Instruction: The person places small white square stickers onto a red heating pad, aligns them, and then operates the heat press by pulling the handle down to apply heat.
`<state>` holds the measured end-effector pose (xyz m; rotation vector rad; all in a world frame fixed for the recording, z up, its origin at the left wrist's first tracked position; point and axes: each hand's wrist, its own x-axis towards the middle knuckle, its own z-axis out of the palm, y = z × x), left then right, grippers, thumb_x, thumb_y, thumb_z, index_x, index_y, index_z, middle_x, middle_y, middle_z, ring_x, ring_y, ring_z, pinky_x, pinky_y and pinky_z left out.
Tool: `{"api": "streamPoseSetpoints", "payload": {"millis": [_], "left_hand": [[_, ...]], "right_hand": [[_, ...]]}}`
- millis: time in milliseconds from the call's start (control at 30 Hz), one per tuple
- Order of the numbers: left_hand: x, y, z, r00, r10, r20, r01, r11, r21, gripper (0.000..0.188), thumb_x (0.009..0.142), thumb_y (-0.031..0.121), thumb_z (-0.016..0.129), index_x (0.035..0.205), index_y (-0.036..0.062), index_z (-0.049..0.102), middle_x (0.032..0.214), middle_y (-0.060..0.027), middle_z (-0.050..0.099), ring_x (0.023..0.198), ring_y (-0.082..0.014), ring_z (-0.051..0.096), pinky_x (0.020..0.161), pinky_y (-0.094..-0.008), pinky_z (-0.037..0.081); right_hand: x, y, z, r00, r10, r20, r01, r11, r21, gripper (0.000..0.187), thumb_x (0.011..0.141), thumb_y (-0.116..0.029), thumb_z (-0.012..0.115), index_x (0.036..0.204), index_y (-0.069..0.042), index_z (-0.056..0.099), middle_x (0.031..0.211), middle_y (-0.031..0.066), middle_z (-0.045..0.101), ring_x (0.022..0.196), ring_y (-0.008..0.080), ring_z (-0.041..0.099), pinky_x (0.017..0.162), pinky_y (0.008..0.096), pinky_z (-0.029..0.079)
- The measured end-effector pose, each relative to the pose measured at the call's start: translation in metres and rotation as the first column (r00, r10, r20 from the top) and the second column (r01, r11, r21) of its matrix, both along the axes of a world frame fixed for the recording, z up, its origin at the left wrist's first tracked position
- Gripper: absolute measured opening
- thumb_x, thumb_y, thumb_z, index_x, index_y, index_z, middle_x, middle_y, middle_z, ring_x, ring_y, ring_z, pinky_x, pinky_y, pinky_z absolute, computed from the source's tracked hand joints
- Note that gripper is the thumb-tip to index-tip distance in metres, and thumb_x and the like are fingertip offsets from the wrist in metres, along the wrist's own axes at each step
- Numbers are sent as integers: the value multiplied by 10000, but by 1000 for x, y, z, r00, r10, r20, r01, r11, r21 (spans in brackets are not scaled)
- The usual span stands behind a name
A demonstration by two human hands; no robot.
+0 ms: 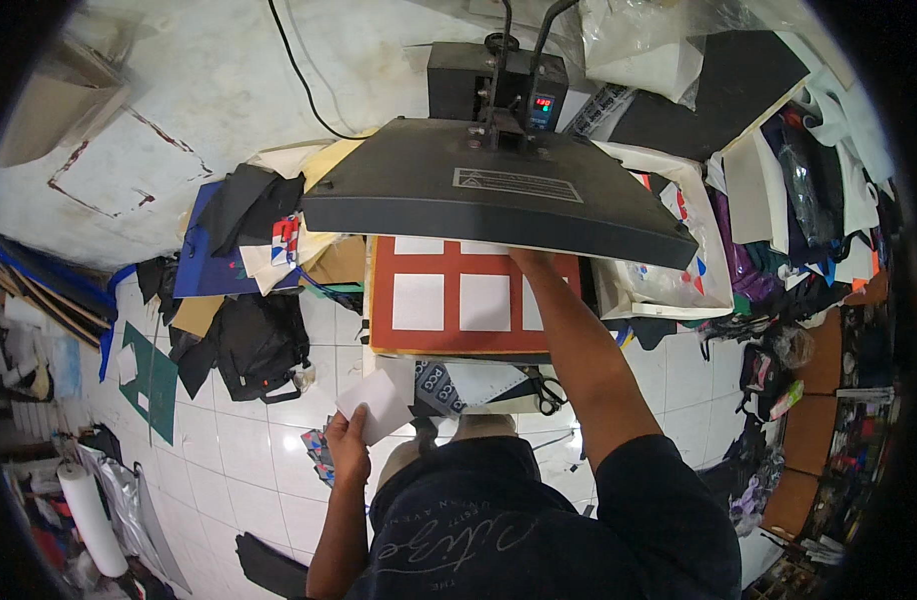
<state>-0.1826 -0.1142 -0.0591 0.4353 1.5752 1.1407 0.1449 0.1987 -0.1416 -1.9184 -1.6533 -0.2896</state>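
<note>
My left hand (351,440) grips some white square pieces (379,402), thumb on top, low and left of the heat press. My right arm reaches under the raised black upper plate (499,190) of the press. Only the wrist side of my right hand (529,260) shows; its fingers are hidden beneath the plate. On the reddish-brown lower bed (452,340), white squares (486,302) lie in rows with gaps between them. The back row is partly covered by the upper plate, and my right forearm covers part of another square.
Behind the plate stands the press's control box (543,108) with a lit display. A white box (719,280) of scraps sits right of the press. Scissors (549,394) lie below the bed. Black bags (259,345) and a green cutting mat (151,385) are on the left.
</note>
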Motion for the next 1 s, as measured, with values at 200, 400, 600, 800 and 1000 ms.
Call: {"api": "streamPoseSetpoints", "payload": {"millis": [200, 400, 600, 800, 1000], "left_hand": [[23, 21, 12, 993, 4, 122, -11, 998, 57, 254, 917, 157, 619, 1100, -20, 626, 961, -63, 669, 837, -133, 617, 761, -271, 473], [64, 56, 32, 981, -98, 168, 79, 990, 114, 261, 909, 160, 632, 1107, -10, 622, 963, -62, 669, 843, -132, 620, 768, -276, 477], [98, 72, 52, 972, -190, 141, 175, 978, 113, 229, 914, 166, 631, 1068, -2, 648, 944, -67, 678, 837, -130, 624, 756, -282, 483], [108, 73, 48, 972, -218, 88, 202, 966, 162, 227, 927, 171, 613, 1064, -3, 656, 922, -62, 681, 791, -128, 624, 728, -275, 486], [105, 80, 42, 984, -155, 86, 136, 972, 194, 214, 923, 161, 610, 1048, -6, 656, 933, -60, 681, 785, -127, 628, 732, -268, 485]], "right_hand": [[-10, -48, 40, 930, 219, -296, -264, 956, -124, 392, 894, -411, 607, 1048, -51, 633, 916, 136, 651, 832, 231, 622, 747, 377, 491], [-46, -159, 103, 461, 174, -870, -842, 394, -368, 501, 738, -412, 809, 1013, -48, 604, 920, 78, 618, 835, 165, 590, 726, 313, 492], [-37, -203, 104, 307, -51, -950, -817, 498, -291, 254, 838, -260, 735, 887, -20, 670, 708, 28, 628, 630, 105, 560, 579, 272, 454], [-11, -201, 96, 393, 6, -920, -761, 564, -321, 302, 878, -312, 672, 882, -12, 702, 715, 49, 643, 641, 119, 576, 589, 291, 461], [36, -162, 83, 336, -69, -939, -561, 787, -258, 214, 884, -254, 683, 876, -41, 665, 709, -25, 576, 615, 65, 495, 556, 239, 410]]}}
